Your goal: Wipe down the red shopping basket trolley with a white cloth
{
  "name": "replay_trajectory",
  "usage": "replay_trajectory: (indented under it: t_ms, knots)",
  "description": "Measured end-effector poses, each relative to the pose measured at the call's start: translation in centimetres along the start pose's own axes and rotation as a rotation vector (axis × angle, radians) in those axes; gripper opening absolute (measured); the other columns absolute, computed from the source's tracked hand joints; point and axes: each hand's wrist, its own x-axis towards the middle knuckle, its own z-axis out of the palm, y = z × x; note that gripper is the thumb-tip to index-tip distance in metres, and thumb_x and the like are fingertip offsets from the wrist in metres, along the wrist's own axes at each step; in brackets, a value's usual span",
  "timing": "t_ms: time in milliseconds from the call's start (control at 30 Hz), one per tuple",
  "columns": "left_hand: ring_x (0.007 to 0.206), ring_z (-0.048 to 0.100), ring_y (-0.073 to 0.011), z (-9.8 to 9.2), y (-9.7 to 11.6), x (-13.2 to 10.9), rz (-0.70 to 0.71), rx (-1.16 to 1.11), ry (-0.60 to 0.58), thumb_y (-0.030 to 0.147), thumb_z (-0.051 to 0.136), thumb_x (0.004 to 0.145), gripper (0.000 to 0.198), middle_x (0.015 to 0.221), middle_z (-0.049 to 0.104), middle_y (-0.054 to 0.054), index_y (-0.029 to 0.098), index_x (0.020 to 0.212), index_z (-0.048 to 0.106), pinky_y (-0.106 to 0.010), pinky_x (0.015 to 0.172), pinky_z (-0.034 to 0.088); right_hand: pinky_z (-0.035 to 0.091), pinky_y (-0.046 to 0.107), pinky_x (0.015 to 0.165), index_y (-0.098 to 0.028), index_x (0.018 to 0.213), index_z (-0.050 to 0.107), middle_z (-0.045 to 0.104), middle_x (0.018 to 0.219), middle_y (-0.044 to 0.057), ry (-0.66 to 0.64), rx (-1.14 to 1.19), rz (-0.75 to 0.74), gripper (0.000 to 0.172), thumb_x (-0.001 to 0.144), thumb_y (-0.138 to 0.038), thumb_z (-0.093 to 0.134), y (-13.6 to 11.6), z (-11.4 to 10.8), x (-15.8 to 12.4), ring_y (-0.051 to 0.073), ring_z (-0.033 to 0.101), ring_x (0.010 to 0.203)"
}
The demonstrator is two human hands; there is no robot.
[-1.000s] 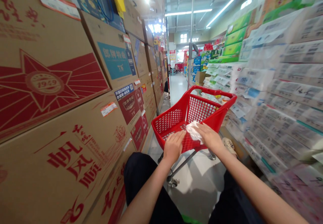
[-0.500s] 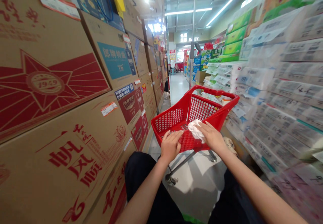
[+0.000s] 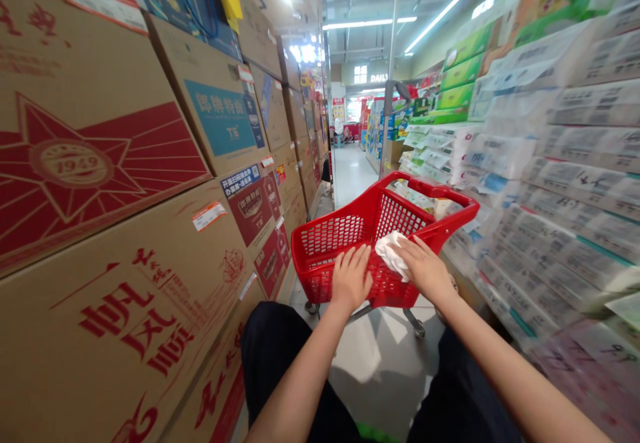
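A red plastic shopping cart (image 3: pixel 340 233) with lattice walls and grey metal legs stands in front of my knees. My right hand (image 3: pixel 425 266) holds a crumpled white cloth or tissue (image 3: pixel 393 251) against the cart's near side, just under the top rim. My left hand (image 3: pixel 351 275) lies at the same side, left of the white wad, its fingers stretched out and nothing in them. Whether the left palm presses on the red plastic is hidden by the hand itself.
Stacked cardboard cartons (image 3: pixel 165 250) wall off the left side. On the right rise piles of wrapped paper packs (image 3: pixel 560 223). Between them the pale tiled floor (image 3: pixel 350 170) runs back to the far shop area, and a thin upright pole (image 3: pixel 393 43) stands behind the cart.
The cart has turned and its legs sit differently. My left hand has slid slightly right, closer to the white wad, with its fingers more spread. My right hand still holds the wad.
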Motion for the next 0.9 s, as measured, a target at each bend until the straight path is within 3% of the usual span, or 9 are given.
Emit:
replay_trajectory:
  t_ms: [133, 233, 333, 467, 567, 700, 767, 900]
  knots:
    - [0.139, 0.042, -0.0258, 0.3, 0.2, 0.3, -0.021, 0.017, -0.041, 0.022, 0.046, 0.091, 0.073, 0.160, 0.036, 0.004, 0.034, 0.159, 0.021, -0.049, 0.118, 0.030, 0.026, 0.052, 0.122, -0.022, 0.147, 0.048, 0.050, 0.150, 0.011, 0.043, -0.085, 0.061, 0.060, 0.087, -0.014, 0.052, 3.2, -2.0, -0.9, 0.026, 0.049, 0.137]
    - [0.138, 0.042, -0.0243, 0.1, -0.1, 0.1, 0.015, -0.018, -0.037, 0.020, 0.048, 0.089, 0.075, 0.158, 0.039, 0.005, 0.034, 0.158, 0.022, -0.046, 0.118, 0.029, 0.028, 0.053, 0.120, -0.017, 0.144, 0.050, 0.051, 0.148, 0.016, 0.120, -0.148, 0.169, 0.054, 0.090, -0.018, 0.051, 4.5, -2.3, -1.7, 0.029, 0.047, 0.138]
    - [0.138, 0.043, -0.0240, 0.2, 0.0, 0.1, 0.026, -0.054, -0.005, 0.021, 0.050, 0.087, 0.074, 0.155, 0.045, 0.003, 0.032, 0.157, 0.027, -0.045, 0.119, 0.028, 0.029, 0.050, 0.120, -0.014, 0.143, 0.052, 0.053, 0.146, 0.017, 0.111, -0.135, 0.147, 0.054, 0.088, -0.017, 0.053, 3.0, -1.5, -1.5, 0.029, 0.044, 0.140]
    - [0.135, 0.045, -0.0217, 0.3, 0.0, 0.1, 0.049, -0.061, 0.027, 0.019, 0.052, 0.086, 0.073, 0.154, 0.046, 0.003, 0.030, 0.155, 0.032, -0.042, 0.118, 0.029, 0.028, 0.048, 0.122, -0.018, 0.147, 0.047, 0.051, 0.149, 0.013, 0.029, -0.098, -0.004, 0.060, 0.087, -0.015, 0.054, 1.3, -1.1, -0.9, 0.025, 0.047, 0.139]
    - [0.133, 0.047, -0.0211, 0.2, -0.1, 0.0, 0.059, -0.056, 0.043, 0.017, 0.051, 0.087, 0.071, 0.152, 0.048, 0.002, 0.031, 0.154, 0.033, -0.041, 0.116, 0.031, 0.026, 0.051, 0.121, -0.019, 0.146, 0.047, 0.052, 0.149, 0.013, 0.059, -0.164, 0.007, 0.056, 0.090, -0.017, 0.052, 3.3, -2.1, -1.4, 0.024, 0.050, 0.136]
    - [0.132, 0.048, -0.0224, 0.2, 0.0, -0.1, 0.044, -0.053, 0.058, 0.017, 0.054, 0.085, 0.072, 0.150, 0.051, 0.001, 0.030, 0.153, 0.036, -0.043, 0.114, 0.032, 0.030, 0.053, 0.118, -0.017, 0.143, 0.051, 0.054, 0.146, 0.016, 0.171, -0.243, 0.164, 0.051, 0.092, -0.022, 0.052, 6.3, -2.8, -2.3, 0.028, 0.052, 0.134]
    - [0.133, 0.048, -0.0226, 0.3, 0.4, -0.1, 0.042, -0.053, 0.062, 0.019, 0.055, 0.084, 0.072, 0.150, 0.050, 0.001, 0.030, 0.153, 0.037, -0.042, 0.114, 0.033, 0.032, 0.052, 0.117, -0.016, 0.141, 0.052, 0.056, 0.143, 0.016, 0.190, -0.234, 0.190, 0.051, 0.091, -0.023, 0.052, 5.8, -2.2, -2.3, 0.029, 0.051, 0.135]
    - [0.134, 0.047, -0.0228, 0.5, 0.8, 0.0, 0.052, -0.045, 0.058, 0.020, 0.054, 0.085, 0.070, 0.153, 0.047, 0.000, 0.028, 0.153, 0.037, -0.042, 0.114, 0.033, 0.033, 0.051, 0.118, -0.016, 0.143, 0.051, 0.057, 0.143, 0.014, 0.134, -0.134, 0.107, 0.055, 0.088, -0.018, 0.053, 1.4, -0.1, -1.0, 0.028, 0.047, 0.138]
